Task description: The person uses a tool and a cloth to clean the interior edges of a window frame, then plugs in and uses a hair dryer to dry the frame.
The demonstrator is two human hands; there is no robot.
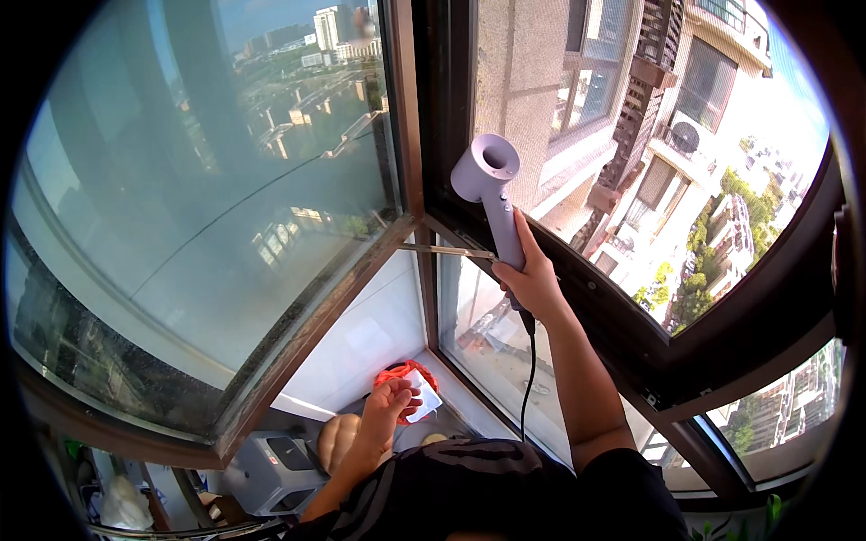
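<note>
My right hand (531, 274) is closed around the handle of a lilac hair dryer (490, 166), held upright at the dark window frame, its round head at the top. A black cord (530, 379) hangs from the handle's bottom. Just left of the handle is a thin metal window stay (450, 250). My left hand (391, 406) is low in front of my body, fingers curled. A white flat item (423, 395) shows right beside its fingertips, over a red bag or basket (406, 370); whether the fingers touch it, I cannot tell.
An opened window sash (318, 331) with a brown frame fills the left. A screened window (595, 135) is at the right, buildings beyond it. Below are a grey plastic stool (270, 466), a tan pumpkin (338, 439) and a clear plastic bag (125, 504).
</note>
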